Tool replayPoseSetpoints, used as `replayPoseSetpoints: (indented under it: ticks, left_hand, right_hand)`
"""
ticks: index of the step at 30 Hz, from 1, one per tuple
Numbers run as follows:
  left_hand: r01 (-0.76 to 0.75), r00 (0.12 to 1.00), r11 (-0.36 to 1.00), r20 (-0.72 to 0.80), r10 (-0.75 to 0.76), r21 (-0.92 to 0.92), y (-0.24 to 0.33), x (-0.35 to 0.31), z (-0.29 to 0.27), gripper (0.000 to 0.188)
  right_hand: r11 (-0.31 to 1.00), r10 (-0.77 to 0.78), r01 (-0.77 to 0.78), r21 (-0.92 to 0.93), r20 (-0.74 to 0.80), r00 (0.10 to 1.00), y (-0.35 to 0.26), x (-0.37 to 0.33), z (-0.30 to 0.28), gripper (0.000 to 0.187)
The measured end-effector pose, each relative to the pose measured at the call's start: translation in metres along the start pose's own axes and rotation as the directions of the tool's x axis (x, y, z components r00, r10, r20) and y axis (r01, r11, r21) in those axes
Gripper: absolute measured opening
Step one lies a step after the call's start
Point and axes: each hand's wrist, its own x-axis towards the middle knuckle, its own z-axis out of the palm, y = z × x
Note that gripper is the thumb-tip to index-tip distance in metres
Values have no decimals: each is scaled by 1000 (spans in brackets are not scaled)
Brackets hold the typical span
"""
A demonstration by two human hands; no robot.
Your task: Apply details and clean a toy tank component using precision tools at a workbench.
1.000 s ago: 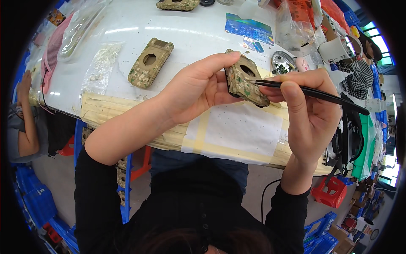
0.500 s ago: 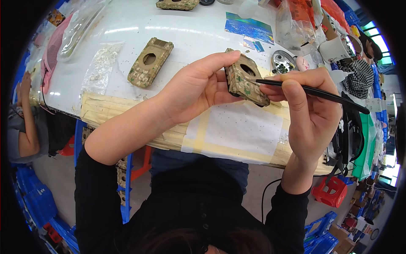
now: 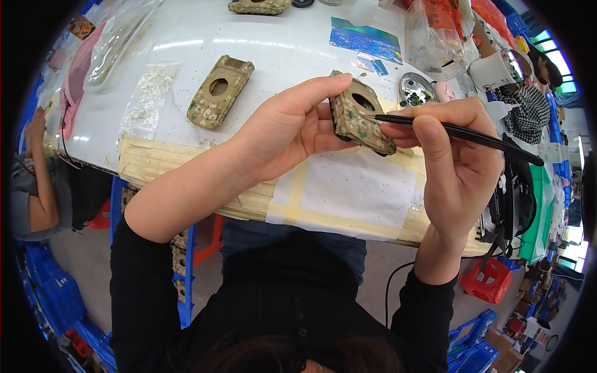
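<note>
My left hand (image 3: pixel 295 121) is closed on a camouflage-painted model tank hull (image 3: pixel 362 127), thumb on its far end and fingers under its left side. The hull is tilted, with the round opening in its top showing. Between thumb and fingers my right hand (image 3: pixel 457 155) grips black tweezers (image 3: pixel 463 132). Their tips meet the hull's top just in front of the opening; whether a small part sits between them is too small to tell. A second camouflage hull (image 3: pixel 221 92) lies on the table to the left, and part of a third hull (image 3: pixel 260 6) shows at the far edge.
Under my hands a white paper sheet (image 3: pixel 348 189) with tiny dark specks is taped down. A clear bag of small parts (image 3: pixel 149 99) lies left. Holographic film (image 3: pixel 365 40), a round dish of dark green bits (image 3: pixel 416 90) and plastic bags (image 3: pixel 435 31) lie beyond. Another person's arm (image 3: pixel 40 168) shows far left.
Almost nothing differs. Both hands hold their places, and the tweezer tips stay at nearly the same spot on the hull.
</note>
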Motion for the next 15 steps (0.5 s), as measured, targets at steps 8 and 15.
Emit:
replayPoseSetpoints:
  ticks: [8, 15]
  left_hand:
    - [-1, 1000, 1000, -8, 1, 15, 1, -1, 1, 38]
    - [7, 999, 1000, -48, -7, 1, 0, 2, 2, 43]
  right_hand:
    - [998, -58, 61, 27, -85, 995, 1, -2, -2, 16]
    - [924, -116, -24, -381, -339, 934, 2, -28, -25, 12]
